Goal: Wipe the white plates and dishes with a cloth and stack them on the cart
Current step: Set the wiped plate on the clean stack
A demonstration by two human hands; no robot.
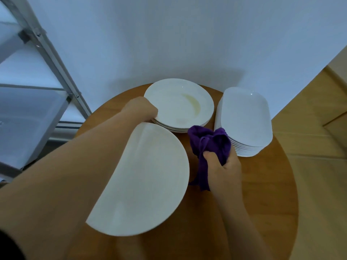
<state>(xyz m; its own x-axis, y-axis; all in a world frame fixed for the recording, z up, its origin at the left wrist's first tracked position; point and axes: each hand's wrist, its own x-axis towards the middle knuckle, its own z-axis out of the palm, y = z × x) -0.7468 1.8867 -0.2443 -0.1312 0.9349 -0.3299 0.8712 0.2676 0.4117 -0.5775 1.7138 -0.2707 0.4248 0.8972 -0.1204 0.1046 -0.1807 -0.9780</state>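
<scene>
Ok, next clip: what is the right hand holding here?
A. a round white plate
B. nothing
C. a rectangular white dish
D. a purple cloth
D: the right hand grips the bunched purple cloth above the wooden table, between the tilted round plate and the stack of rectangular dishes.

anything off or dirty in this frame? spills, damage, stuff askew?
One thing: the top plate of the round stack has a yellowish crescent smear right of its centre, so it looks unwiped. No chips or spills visible. The left hand grips that stack's edge; the right hand holds the purple cloth.
</scene>
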